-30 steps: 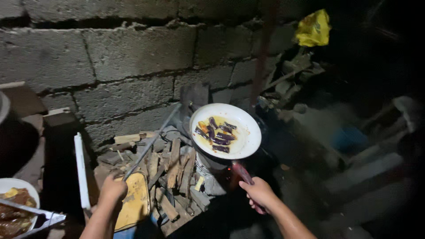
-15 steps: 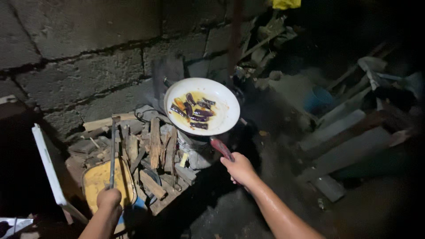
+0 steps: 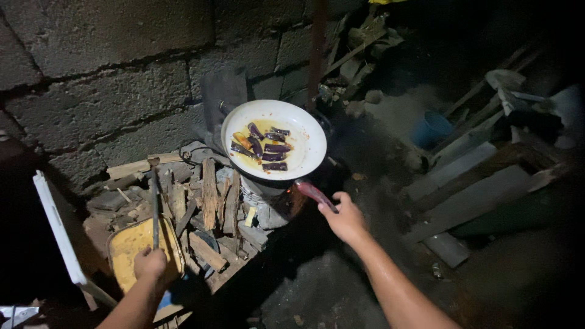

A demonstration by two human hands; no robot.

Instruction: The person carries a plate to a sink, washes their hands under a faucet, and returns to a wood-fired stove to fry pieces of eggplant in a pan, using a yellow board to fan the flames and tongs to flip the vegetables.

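A white frying pan [image 3: 308, 137] sits on a small wood-fired stove [image 3: 268, 198]. Dark purple eggplant strips [image 3: 268, 148] lie in its yellow oil. Its red handle [image 3: 312, 192] points toward me. My right hand [image 3: 344, 218] is at the end of that handle with its fingers spread, thumb touching it. My left hand [image 3: 150, 265] is closed around a thin metal rod [image 3: 155, 204] that stands up over a yellow dish [image 3: 131, 247] at the lower left.
Split firewood [image 3: 210, 201] is piled left of the stove against a grey block wall [image 3: 109, 79]. A white board [image 3: 58, 231] leans at the far left. Planks and debris [image 3: 481, 176] and a blue bucket [image 3: 429, 128] lie in the dark on the right.
My right hand has loosened from a full grip on the red handle to spread fingers. The left hand has swung the rod from slanting toward the pan to upright. The view has shifted right.
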